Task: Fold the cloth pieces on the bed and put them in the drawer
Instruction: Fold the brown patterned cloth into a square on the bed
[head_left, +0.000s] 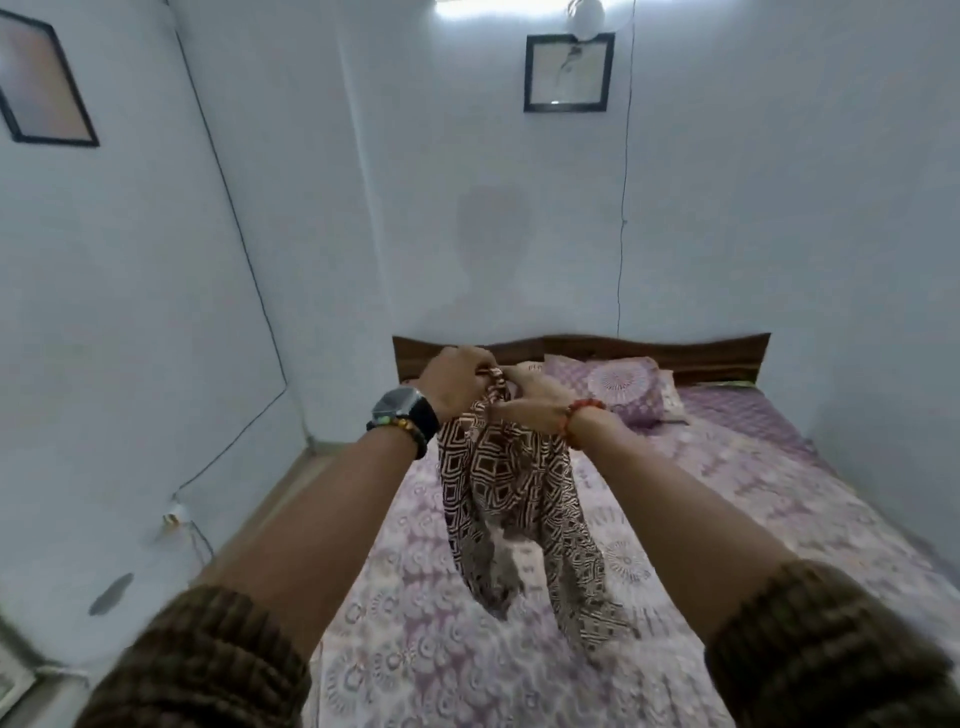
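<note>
A brown-and-cream cloth (511, 499) with a square geometric print hangs in the air over the bed (727, 499). My left hand (457, 382) grips its top edge, fingers curled round the bunched fabric. My right hand (535, 400) pinches the same top edge right beside it, so both hands meet above the cloth. The cloth's lower ends trail down onto the purple patterned bedsheet. No drawer is in view.
A patterned pillow (618, 389) lies against the wooden headboard (654, 351) at the far end. White walls close in on the left and right of the bed. A cable runs down the left wall to a socket (174, 514). Framed pictures (569, 73) hang high up.
</note>
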